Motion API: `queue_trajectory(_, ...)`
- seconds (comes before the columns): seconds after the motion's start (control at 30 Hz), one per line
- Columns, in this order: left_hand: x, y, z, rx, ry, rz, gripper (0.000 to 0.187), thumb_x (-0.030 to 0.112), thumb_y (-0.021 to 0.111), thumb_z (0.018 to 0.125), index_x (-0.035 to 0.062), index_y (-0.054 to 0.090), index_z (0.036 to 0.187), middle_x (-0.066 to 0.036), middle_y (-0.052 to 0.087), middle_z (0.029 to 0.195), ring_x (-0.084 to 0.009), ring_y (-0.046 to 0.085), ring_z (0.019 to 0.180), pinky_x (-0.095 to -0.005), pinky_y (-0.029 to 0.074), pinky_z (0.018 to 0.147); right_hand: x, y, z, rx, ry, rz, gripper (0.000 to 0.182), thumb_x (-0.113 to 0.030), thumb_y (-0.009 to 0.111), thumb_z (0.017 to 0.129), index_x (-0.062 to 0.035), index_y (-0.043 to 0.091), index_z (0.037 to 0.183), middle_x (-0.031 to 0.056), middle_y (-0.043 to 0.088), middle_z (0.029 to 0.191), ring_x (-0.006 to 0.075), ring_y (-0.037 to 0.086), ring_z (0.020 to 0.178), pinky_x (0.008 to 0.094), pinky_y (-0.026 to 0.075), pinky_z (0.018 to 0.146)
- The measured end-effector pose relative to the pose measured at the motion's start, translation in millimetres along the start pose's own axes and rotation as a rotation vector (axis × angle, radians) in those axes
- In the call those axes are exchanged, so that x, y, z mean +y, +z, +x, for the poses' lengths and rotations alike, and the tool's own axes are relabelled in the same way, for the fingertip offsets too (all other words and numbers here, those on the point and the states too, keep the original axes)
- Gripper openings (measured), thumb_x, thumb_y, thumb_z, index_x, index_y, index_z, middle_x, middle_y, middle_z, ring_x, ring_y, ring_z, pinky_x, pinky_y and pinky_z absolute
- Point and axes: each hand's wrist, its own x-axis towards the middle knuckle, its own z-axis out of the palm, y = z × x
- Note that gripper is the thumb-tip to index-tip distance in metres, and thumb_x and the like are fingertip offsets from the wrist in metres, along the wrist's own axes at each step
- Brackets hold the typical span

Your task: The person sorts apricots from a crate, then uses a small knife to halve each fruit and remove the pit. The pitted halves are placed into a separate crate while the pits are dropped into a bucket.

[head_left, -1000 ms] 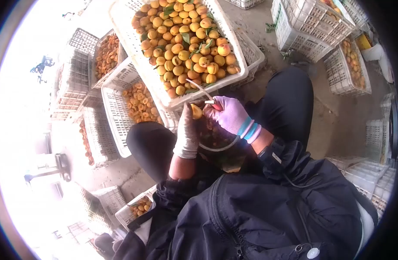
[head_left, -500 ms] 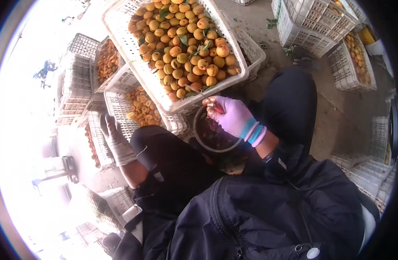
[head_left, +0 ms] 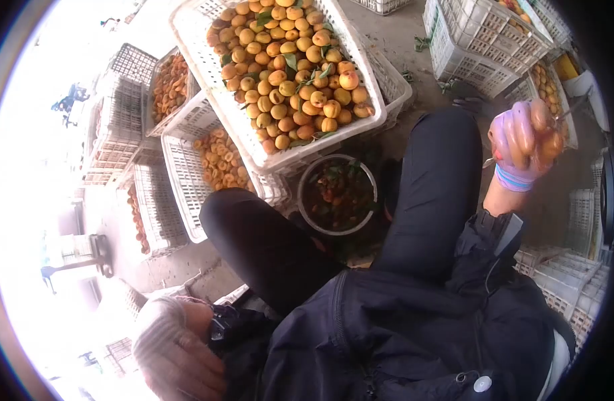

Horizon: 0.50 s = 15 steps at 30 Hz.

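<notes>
My right hand [head_left: 524,140], in a purple glove wet at the fingers, is raised at the right beyond my knee. Its fingers are closed around a small tool with a red handle, mostly hidden in the fist. Low at the left, my left hand [head_left: 176,351] wears a pale glove; its slightly blurred fingers are stretched downward and hold nothing I can see. Ahead, a white plastic crate [head_left: 230,130] is heaped with whole apricots [head_left: 287,80] and some leaves. Between my legs stands a round bucket [head_left: 303,207] with dark reddish bits and leaves inside.
Left of the apricot crate, a white crate [head_left: 180,167] contains halved apricots [head_left: 223,160]. Stacked crates [head_left: 123,113] stand farther left, and more crates [head_left: 484,40] at the upper right. A dark glove [head_left: 470,100] lies on the floor past my right knee.
My right hand has moved from above the bucket out to the far right, exposing the bucket's contents. My left hand has dropped from beside the halved-apricot crate to the lower left.
</notes>
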Motion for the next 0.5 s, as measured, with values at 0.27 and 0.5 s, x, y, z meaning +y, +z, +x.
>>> queue_trajectory(0.27, 22, 34, 15, -0.038, 0.031, -0.04, 0.028, 0.032, 0.061, 0.094, 0.0042, 0.064, 0.092, -0.01, 0.066, 0.073, -0.0223, 0.066, 0.065, -0.0308, 0.055, 0.061, 5, -15, -24, 0.319, -0.113, -0.057, 0.042, -0.034, 0.046, 0.101, -0.0019, 0.054, 0.128, -0.0028, 0.045, 0.082, 0.0046, 0.031, 0.045, 0.0223, 0.035, 0.042)
queue_trajectory(0.5, 40, 28, 13, 0.014, 0.058, -0.099, 0.028, 0.031, 0.061, 0.094, 0.0028, 0.064, 0.091, -0.011, 0.067, 0.074, -0.0232, 0.066, 0.065, -0.0314, 0.055, 0.062, 7, -21, -23, 0.494, -0.167, 0.011, 0.036, -0.029, 0.052, 0.099, -0.0007, 0.057, 0.121, -0.0015, 0.048, 0.082, 0.0047, 0.032, 0.047, 0.0209, 0.03, 0.043)
